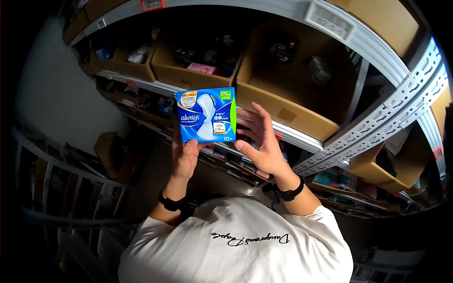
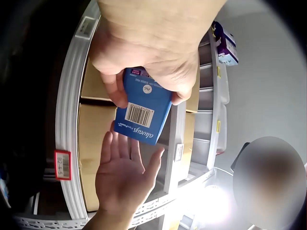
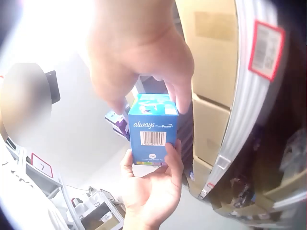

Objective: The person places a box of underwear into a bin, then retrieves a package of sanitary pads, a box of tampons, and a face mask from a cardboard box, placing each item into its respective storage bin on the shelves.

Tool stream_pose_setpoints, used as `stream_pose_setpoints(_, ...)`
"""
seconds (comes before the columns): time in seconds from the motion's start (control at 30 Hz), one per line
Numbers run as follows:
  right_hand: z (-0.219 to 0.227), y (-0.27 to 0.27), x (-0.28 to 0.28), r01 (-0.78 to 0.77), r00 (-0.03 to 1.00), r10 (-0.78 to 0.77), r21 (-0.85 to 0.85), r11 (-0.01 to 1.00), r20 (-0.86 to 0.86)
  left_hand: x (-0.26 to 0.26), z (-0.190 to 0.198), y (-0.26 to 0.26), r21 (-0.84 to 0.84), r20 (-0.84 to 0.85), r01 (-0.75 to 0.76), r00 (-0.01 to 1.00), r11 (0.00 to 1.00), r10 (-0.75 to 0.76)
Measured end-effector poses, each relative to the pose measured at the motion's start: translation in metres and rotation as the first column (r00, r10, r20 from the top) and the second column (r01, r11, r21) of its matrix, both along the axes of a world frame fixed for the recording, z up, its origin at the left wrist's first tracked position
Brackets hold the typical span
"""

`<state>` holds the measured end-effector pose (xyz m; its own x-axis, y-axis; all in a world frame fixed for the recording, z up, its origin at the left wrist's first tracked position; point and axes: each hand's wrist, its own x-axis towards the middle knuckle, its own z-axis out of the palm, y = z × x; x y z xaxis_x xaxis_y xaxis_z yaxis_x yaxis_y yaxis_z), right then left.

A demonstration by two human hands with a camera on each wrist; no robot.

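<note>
A blue box of Always sanitary pads [image 1: 206, 115] with a green side edge is held up before the chest, its printed front facing the head camera. My left hand [image 1: 184, 159] grips it from the left and below, thumb at the lower front edge. In the left wrist view, the thumb and fingers of the left hand [image 2: 144, 52] clasp opposite sides of the box [image 2: 144, 108], whose barcode face shows. To the right, my right hand [image 1: 264, 146] is spread beside the box with nothing in its grasp. The right wrist view shows the right hand [image 3: 139, 62] close over the box [image 3: 153, 132].
Metal shelving stands ahead, with a cardboard bin [image 1: 288, 106] holding a few items and another bin [image 1: 188, 78] with a pink box [image 1: 202, 68]. A perforated upright [image 1: 377, 132] rises at the right. Lower shelves hold more goods. A rack [image 1: 71, 165] stands at the left.
</note>
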<state>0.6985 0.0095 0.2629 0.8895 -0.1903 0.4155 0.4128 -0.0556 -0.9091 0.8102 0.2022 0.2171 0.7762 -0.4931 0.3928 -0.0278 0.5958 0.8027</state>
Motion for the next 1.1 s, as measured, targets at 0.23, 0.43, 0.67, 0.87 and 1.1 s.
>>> stream_pose_setpoints(0.23,-0.029,0.047,0.072,-0.090,0.989,0.109,0.182,0.979,-0.098,0.064,-0.020,0.048,0.117,-0.060,0.016,0.998,0.993,-0.009)
stream_pose_setpoints(0.43,-0.047,0.051,0.101,-0.079,0.991,0.099,0.205,0.976,-0.091,0.107,-0.025,0.066,0.179,0.043,0.087,0.994,0.980,-0.096)
stream_pose_setpoints(0.67,-0.047,0.043,0.086,-0.011,0.997,0.033,0.285,0.958,-0.073,0.129,-0.014,0.047,0.121,0.035,0.198,0.978,0.973,-0.203)
stream_pose_setpoints(0.87,-0.055,0.023,0.041,0.056,0.995,-0.031,0.273,0.960,-0.095,0.124,-0.017,0.013,0.163,0.061,0.261,0.960,0.951,-0.274)
stream_pose_setpoints(1.1,-0.058,-0.003,-0.028,0.169,0.983,-0.144,0.269,0.948,-0.110,0.078,-0.007,-0.035,0.225,0.098,0.369,0.912,0.902,-0.397)
